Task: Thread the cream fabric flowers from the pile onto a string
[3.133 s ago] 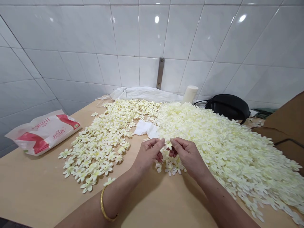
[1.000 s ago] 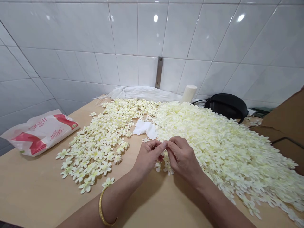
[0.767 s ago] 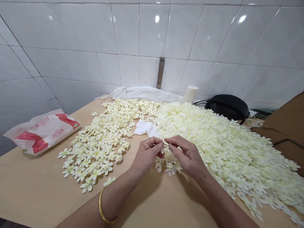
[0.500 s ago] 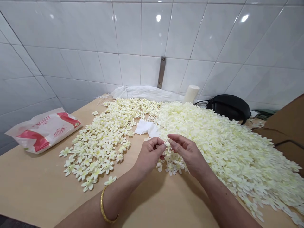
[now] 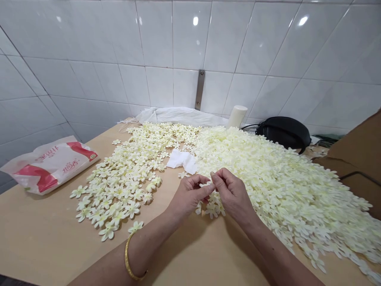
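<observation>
Between the thumb and fingers of my left hand [image 5: 192, 195] is a pale yellow artificial flower [image 5: 204, 184], mostly covered by the fingers. My right hand [image 5: 233, 194] is closed in a pinch right beside it, its fingertips almost meeting the left thumb; whatever sits in that pinch is too small to make out. Several loose flowers [image 5: 212, 209] lie under and behind both hands. A large heap of white-yellow flower heads [image 5: 285, 190] spreads to the right, and a thinner scatter of flowers [image 5: 119, 186] covers the table to the left.
A folded white tissue [image 5: 182, 159] lies between the two groups of flowers. The red-and-white plastic packet [image 5: 56, 163] rests at the left. Along the tiled wall are white cloth [image 5: 181, 115], a white cylinder [image 5: 237, 116] and a black bag [image 5: 284, 133]. Brown cardboard [image 5: 357, 155] stands at the right.
My right hand's fingers have drawn together into a tighter pinch, and its index finger is more bent. The left hand keeps its hold, while the whole view has shifted slightly.
</observation>
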Demonstrator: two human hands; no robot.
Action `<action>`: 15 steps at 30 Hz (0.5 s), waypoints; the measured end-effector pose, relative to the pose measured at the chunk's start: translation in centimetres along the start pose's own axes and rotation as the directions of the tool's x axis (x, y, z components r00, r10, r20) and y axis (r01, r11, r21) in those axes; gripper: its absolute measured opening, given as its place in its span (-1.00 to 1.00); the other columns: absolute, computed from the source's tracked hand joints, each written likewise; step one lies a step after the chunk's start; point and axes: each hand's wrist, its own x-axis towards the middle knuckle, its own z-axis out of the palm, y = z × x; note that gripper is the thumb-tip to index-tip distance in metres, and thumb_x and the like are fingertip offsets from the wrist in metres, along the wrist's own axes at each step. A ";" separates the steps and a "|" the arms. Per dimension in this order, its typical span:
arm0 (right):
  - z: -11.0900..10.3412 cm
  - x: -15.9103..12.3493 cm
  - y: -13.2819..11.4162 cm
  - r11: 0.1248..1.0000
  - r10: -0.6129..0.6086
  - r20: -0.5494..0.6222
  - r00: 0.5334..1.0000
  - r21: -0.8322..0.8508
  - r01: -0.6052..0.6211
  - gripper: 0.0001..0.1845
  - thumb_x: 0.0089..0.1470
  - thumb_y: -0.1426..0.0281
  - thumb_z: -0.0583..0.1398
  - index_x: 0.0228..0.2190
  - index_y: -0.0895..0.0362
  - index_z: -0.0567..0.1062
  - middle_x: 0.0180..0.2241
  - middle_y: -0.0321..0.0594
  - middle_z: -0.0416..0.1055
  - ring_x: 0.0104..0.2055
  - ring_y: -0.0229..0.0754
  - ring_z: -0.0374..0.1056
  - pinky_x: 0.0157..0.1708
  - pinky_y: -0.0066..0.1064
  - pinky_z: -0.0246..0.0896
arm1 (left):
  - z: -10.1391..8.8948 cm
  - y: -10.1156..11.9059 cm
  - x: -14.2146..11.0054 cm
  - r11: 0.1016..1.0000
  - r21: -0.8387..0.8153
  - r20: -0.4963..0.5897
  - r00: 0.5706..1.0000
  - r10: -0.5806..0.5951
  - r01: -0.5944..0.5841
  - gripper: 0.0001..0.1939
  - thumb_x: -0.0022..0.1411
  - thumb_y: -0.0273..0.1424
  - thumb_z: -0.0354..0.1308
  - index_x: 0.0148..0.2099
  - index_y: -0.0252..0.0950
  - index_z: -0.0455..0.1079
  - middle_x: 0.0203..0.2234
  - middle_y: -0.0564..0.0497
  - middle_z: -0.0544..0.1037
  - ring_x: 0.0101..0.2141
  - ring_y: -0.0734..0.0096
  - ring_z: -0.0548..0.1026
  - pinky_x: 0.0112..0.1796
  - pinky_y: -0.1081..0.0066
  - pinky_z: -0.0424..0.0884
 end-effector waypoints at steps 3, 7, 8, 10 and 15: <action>0.1 0.0 -0.1 0.999 -0.010 -0.006 1.000 -0.031 0.010 -0.67 0.04 0.26 0.01 -0.66 0.12 0.11 -0.70 -0.44 -0.02 -0.63 -0.38 -0.07 -0.65 -0.52 -0.13 | 0.0 -0.2 0.0 1.000 -0.026 0.002 1.000 -0.008 0.008 -0.67 -0.22 -0.24 0.28 -0.44 -0.35 0.32 -0.69 0.14 0.32 -0.68 0.58 0.31 -0.62 0.52 0.21; 0.0 0.1 0.1 1.000 0.014 -0.003 1.000 -0.006 -0.014 -0.62 0.05 0.22 0.00 -0.68 0.11 0.05 -0.70 -0.44 -0.08 -0.64 -0.39 -0.11 -0.66 -0.53 -0.13 | 0.0 -0.4 0.1 0.999 -0.033 0.026 1.000 0.003 -0.002 -0.70 -0.21 -0.27 0.28 -0.46 -0.35 0.31 -0.69 0.14 0.32 -0.68 0.59 0.30 -0.61 0.52 0.22; -0.1 0.1 0.2 1.000 0.016 -0.002 1.000 0.003 -0.016 -0.60 0.06 0.22 0.00 -0.69 0.11 0.04 -0.70 -0.44 -0.09 -0.64 -0.39 -0.11 -0.66 -0.53 -0.13 | 0.0 -0.4 0.1 0.999 -0.037 0.026 1.000 0.010 -0.009 -0.72 -0.20 -0.29 0.27 -0.48 -0.35 0.31 -0.71 0.14 0.32 -0.68 0.60 0.30 -0.60 0.52 0.23; -0.1 0.1 0.3 1.000 0.001 -0.012 1.000 -0.011 -0.001 -0.61 0.07 0.24 0.00 -0.69 0.11 0.05 -0.71 -0.44 -0.07 -0.65 -0.38 -0.09 -0.66 -0.53 -0.11 | 0.1 -0.4 0.1 0.998 -0.055 0.013 1.000 0.021 -0.020 -0.77 -0.18 -0.32 0.26 -0.52 -0.35 0.31 -0.72 0.14 0.31 -0.67 0.61 0.28 -0.56 0.52 0.24; -0.4 0.1 0.0 0.945 -0.281 -0.170 0.944 -0.223 0.241 -0.91 0.02 0.41 0.07 -0.48 0.14 0.33 -0.47 -0.25 0.27 -0.46 -0.28 0.18 -0.49 -0.48 0.10 | -0.4 -0.1 0.3 0.998 -0.051 -0.143 0.989 0.040 -0.048 -0.82 -0.18 -0.36 0.25 -0.56 -0.35 0.33 -0.73 0.16 0.29 -0.68 0.64 0.25 -0.57 0.53 0.22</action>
